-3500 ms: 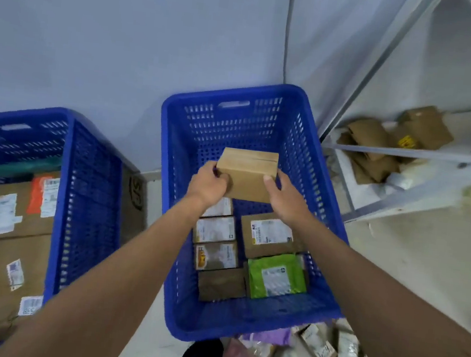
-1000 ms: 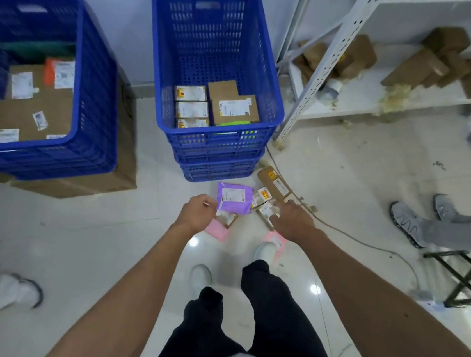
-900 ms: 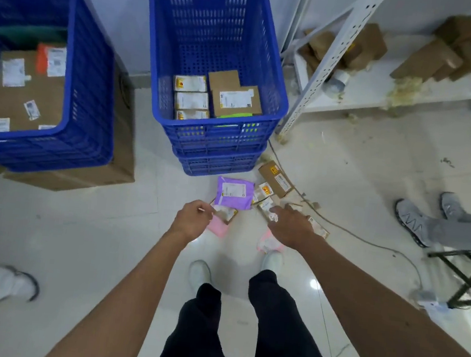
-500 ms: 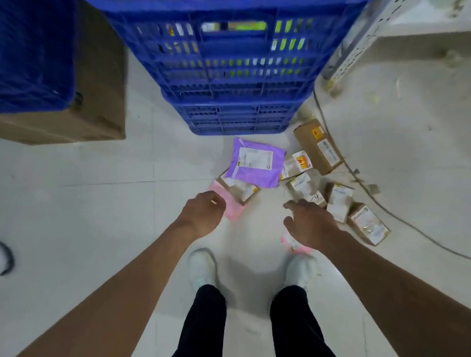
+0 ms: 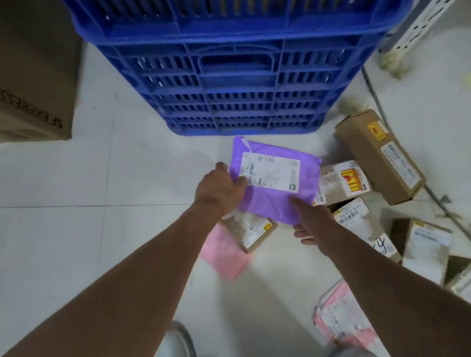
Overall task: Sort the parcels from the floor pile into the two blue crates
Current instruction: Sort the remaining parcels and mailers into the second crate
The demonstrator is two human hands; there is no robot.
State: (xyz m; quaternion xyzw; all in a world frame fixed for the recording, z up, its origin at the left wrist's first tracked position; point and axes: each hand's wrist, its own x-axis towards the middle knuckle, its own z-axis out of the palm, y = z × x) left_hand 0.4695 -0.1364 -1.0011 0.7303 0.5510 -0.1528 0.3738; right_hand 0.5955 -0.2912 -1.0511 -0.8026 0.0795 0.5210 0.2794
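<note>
Beside blue crate (image 5: 226,68): "SF EXPRESS" carton (image 5: 27,66)

The purple plastic mailer bag (image 5: 273,194) is just before the stack of blue plastic crates (image 5: 224,89), overlapping a small brown cardboard parcel (image 5: 249,229) that rests on a pink plastic mailer (image 5: 225,256). A long brown cardboard box (image 5: 377,156) lies to its right; a large cardboard carton (image 5: 25,81) stands left of the crates.

Pale tiled floor (image 5: 30,243), stacked blue crates (image 5: 235,69), big brown carton (image 5: 26,72), small boxed parcels (image 5: 377,156), pink mailers (image 5: 227,255), cable (image 5: 463,230)
</note>
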